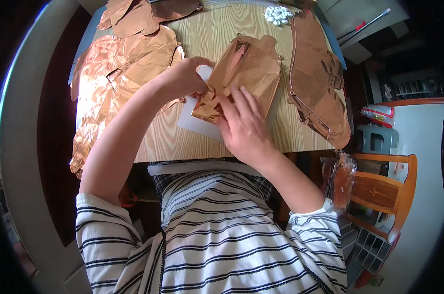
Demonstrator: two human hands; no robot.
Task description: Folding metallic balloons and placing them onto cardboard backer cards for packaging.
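A flat, folded copper-coloured foil balloon (255, 66) lies in front of me, partly over a white sheet (195, 117). My left hand (183, 78) is at its left edge, fingers curled in and closed on the foil there; the exact grip is partly hidden. My right hand (246, 125) lies on the near part of the balloon. Its fingers are stretched out and slightly apart, pressing on the creased foil and holding nothing.
Crumpled copper foil balloons (128, 63) cover the table's left side. Another stack of flat foil balloons (316, 73) lies on the right. Small white pieces (278, 15) are heaped at the back. A wooden chair (379, 188) stands right of the wood-grain table (158, 142).
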